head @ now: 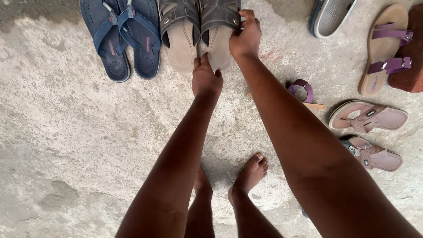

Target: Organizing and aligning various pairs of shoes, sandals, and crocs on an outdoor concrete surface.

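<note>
The pair of sandals [200, 31], dark grey straps over tan soles, sits side by side on the concrete floor [66, 132] beside navy flip-flops [128, 39]. The right hand [245, 37] pinches the right sandal's strap; the left hand [205, 79] rests fingers-together against the heels.

Rough, pitted grey concrete floor [66, 132]

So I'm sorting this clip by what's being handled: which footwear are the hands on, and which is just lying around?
In hand:
- brown sandal pair: right hand grips the strap of the right one, left hand touches the heels.

Lying about:
- blue flip-flops
- grey shoe
- tan sandal with purple straps
- pink slide pair
- purple-strapped sandal behind the right arm
</note>
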